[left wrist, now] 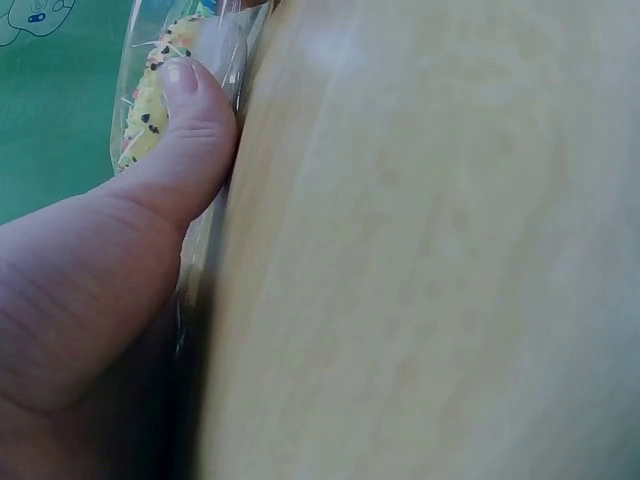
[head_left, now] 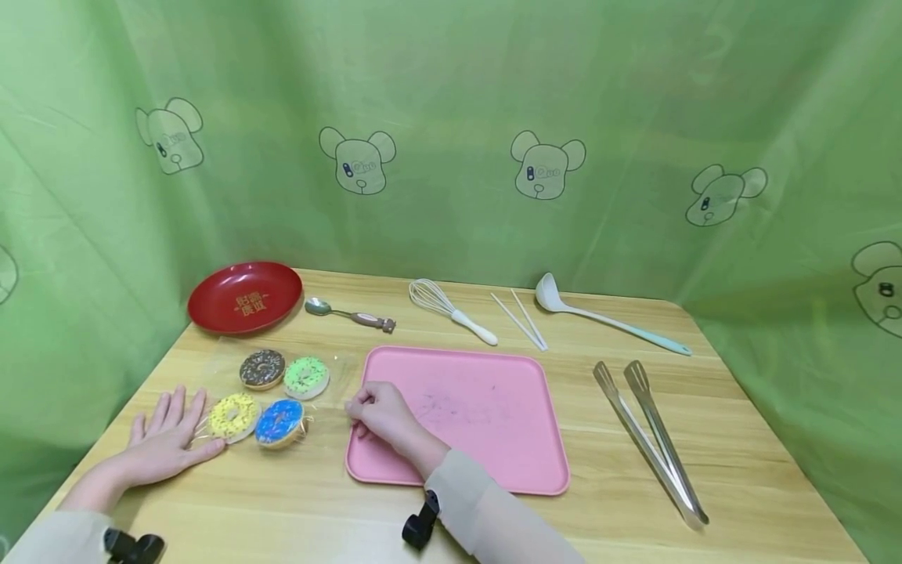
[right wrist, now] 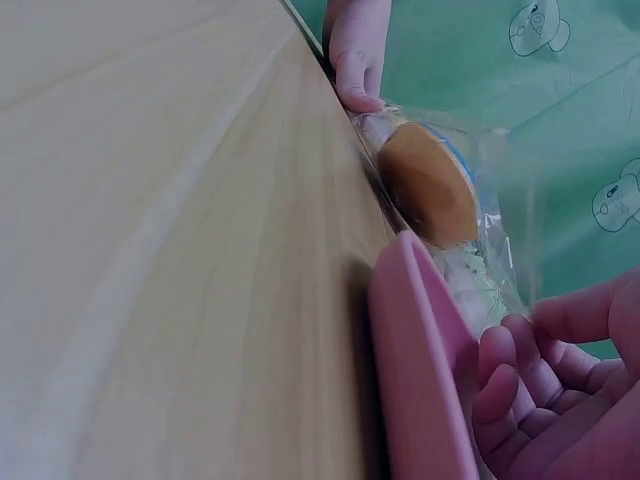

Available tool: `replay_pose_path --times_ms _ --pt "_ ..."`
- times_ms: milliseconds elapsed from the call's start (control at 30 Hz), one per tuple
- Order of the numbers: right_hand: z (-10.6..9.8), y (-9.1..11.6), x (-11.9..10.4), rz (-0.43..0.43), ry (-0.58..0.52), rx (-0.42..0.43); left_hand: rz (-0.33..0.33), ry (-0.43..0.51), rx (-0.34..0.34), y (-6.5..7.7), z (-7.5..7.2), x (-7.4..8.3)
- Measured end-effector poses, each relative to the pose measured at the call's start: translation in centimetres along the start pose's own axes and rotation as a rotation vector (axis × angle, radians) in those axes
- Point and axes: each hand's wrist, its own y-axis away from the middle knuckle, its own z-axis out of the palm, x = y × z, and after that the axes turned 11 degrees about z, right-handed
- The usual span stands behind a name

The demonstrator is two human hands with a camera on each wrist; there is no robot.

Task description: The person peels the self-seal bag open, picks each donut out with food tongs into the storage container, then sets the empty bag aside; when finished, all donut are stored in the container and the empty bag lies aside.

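A clear plastic bag [head_left: 331, 427] lies at the left of the table, around a yellow doughnut [head_left: 233, 416], a blue doughnut [head_left: 279, 423], a chocolate-brown doughnut [head_left: 262, 369] and a green doughnut [head_left: 306, 377]. My left hand [head_left: 166, 439] rests with fingers spread at the bag's left side; in the left wrist view its thumb [left wrist: 190, 130] lies against the plastic beside the yellow doughnut. Between thumb and forefinger, my right hand [head_left: 386, 415] pinches the bag's right edge, over the left rim of the pink tray [head_left: 486, 423]. The right wrist view shows the blue doughnut's tan underside [right wrist: 430, 185] through the plastic.
A red plate [head_left: 218, 301] stands at the back left, next to a spoon [head_left: 352, 316]. Farther right lie a whisk [head_left: 454, 311], two white sticks [head_left: 524, 321] and a ladle [head_left: 606, 316]. Metal tongs [head_left: 651, 446] lie right of the tray. Green curtain [head_left: 451, 117] surrounds the table.
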Motion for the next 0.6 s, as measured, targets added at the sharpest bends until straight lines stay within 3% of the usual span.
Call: replay_pose_path --times_ms 267,600 --pt "-0.1 -0.3 -0.3 0.020 0.027 0.011 0.000 0.014 0.000 0.0 0.1 -0.2" --pt "1.1 -2.5 -1.9 0.039 0.120 0.094 0.010 0.016 0.012 -0.1 0.5 -1.0"
